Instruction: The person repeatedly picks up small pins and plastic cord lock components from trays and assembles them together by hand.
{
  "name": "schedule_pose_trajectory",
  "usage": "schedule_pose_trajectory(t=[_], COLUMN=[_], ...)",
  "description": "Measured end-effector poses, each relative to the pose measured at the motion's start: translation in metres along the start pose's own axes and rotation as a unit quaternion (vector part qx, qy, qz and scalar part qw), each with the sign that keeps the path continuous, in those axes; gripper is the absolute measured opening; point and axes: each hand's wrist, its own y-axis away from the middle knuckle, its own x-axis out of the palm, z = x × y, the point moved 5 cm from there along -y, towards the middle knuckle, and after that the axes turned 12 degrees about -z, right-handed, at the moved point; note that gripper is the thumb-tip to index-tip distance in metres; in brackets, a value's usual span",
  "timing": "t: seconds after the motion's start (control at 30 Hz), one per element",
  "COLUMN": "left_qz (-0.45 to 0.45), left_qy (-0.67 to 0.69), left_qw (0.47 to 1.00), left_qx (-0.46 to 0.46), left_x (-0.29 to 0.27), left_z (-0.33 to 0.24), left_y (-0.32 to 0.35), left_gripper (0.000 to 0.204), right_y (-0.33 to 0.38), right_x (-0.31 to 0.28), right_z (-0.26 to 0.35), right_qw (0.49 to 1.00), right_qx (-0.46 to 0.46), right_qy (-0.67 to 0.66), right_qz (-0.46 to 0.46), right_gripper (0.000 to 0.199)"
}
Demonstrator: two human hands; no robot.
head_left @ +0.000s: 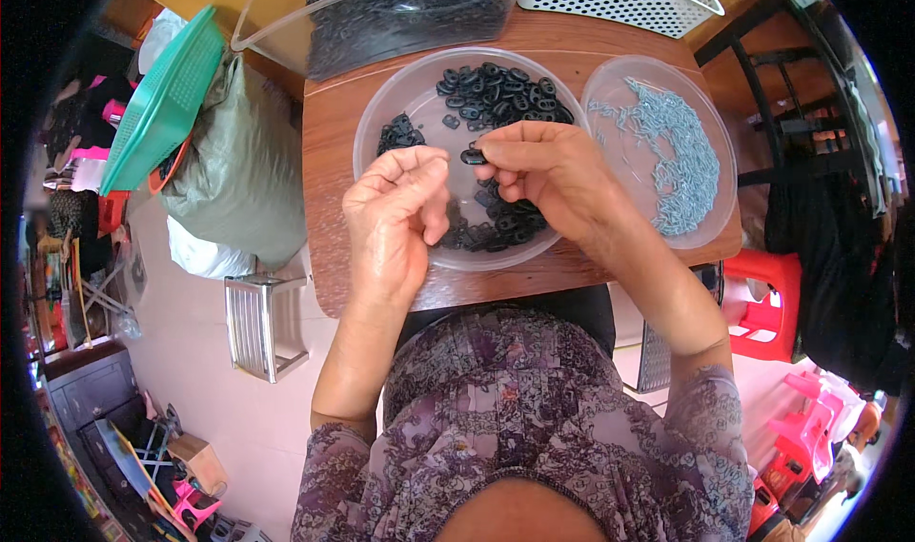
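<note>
In the fingers of my right hand (538, 165) is a small black oval plastic piece (473, 157), pinched between thumb and fingertips. My left hand (396, 204) is just to its left, apart from it. Its thumb and forefinger press together, and anything between them is too small to make out. Both hands are above a round translucent tub (365, 127). Inside it, black oval pieces (496, 94) are heaped at the back, with more at the left and near side. To the right, a second round tub (620, 184) contains many small blue-grey metal pieces (681, 161), possibly screws.
The tubs stand on a brown wooden table (329, 246). Behind them are a clear bin (410, 27) of black parts and a white perforated basket (610, 3). A full sack (238, 170) and a green basket (157, 103) are at left. Red stools (767, 304) stand at right.
</note>
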Motion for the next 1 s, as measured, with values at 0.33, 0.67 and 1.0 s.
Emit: schedule_pose_trajectory(t=[0.33, 0.67, 1.0], left_qz=[-0.004, -0.019, -0.001], left_qy=[-0.133, -0.106, -0.206], left_qw=[0.984, 0.992, 0.978], left_qx=[0.119, 0.067, -0.002], left_x=[0.003, 0.004, 0.009], left_z=[-0.002, -0.005, 0.0], left_y=[0.004, -0.001, -0.009], left_gripper=[0.019, 0.017, 0.019], right_y=[0.023, 0.009, -0.004], right_x=[0.01, 0.009, 0.003], right_z=[0.013, 0.02, 0.004], right_qw=[0.969, 0.845, 0.966], right_qx=[-0.206, -0.455, -0.21], right_qy=[0.106, 0.268, 0.15], right_qz=[-0.085, -0.082, -0.005], right_gripper=[0.01, 0.008, 0.01])
